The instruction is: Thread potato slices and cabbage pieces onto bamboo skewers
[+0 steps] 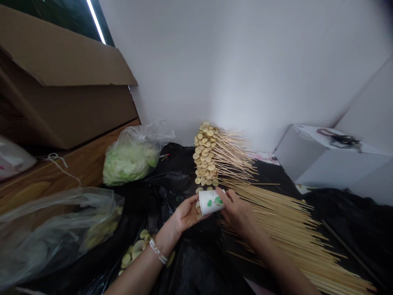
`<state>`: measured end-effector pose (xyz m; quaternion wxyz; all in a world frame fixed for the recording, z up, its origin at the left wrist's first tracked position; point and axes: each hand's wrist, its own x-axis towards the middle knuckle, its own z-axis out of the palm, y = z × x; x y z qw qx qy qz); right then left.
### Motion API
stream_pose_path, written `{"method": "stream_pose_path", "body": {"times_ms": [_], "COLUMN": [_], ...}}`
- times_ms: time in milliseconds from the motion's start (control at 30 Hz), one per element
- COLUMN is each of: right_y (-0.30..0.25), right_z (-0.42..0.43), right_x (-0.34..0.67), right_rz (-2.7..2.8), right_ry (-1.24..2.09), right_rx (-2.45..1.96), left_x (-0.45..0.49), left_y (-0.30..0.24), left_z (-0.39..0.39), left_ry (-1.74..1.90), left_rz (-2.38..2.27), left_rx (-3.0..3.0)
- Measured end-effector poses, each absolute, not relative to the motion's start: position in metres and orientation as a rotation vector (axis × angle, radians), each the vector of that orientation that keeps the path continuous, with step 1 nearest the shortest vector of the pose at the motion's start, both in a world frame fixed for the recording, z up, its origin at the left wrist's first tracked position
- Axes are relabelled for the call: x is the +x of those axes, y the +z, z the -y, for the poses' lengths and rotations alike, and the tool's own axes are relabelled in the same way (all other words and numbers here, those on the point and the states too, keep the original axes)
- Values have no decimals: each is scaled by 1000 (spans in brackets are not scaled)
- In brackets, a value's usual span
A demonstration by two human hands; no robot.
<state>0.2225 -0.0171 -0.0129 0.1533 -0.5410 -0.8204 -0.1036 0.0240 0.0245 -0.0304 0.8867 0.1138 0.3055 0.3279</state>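
Observation:
My right hand (238,209) is wrapped round a white paper cup (206,202) with green leaf prints, tipped on its side with its mouth to the left. At that mouth my left hand (186,214), with a beaded bracelet on the wrist, is cupped around a few pale round slices (199,207) that look like potato. Beyond the cup, skewered slices (205,153) are stacked against the wall, their sticks pointing right. Bare bamboo skewers (285,221) lie spread beside and under my right forearm. Loose slices (138,248) rest near my left forearm.
Black plastic sheeting (199,266) covers the work surface. A bag of leafy greens (130,157) sits at the back left, with a clear plastic bag (61,225) in front. A cardboard box (70,106) stands far left. Keys (340,139) lie on a white box (325,159) at right.

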Motion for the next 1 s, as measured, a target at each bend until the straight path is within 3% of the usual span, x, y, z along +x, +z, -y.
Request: {"method": "stream_pose_path", "body": {"times_ms": [300, 600, 1000], "right_y": [-18, -19, -21], "right_z": [13, 8, 13], "right_x": [232, 231, 226], "right_rz": [2229, 2203, 2243], "right_ry": [-439, -202, -226], "right_rx": [-1394, -1557, -1466], "left_x": [27, 27, 18], "left_y": [-27, -20, -19], "left_z": [-23, -23, -25], "left_ry": [727, 769, 1148], "left_rz": [-622, -763, -1019], "left_rx": [95, 39, 762]}}
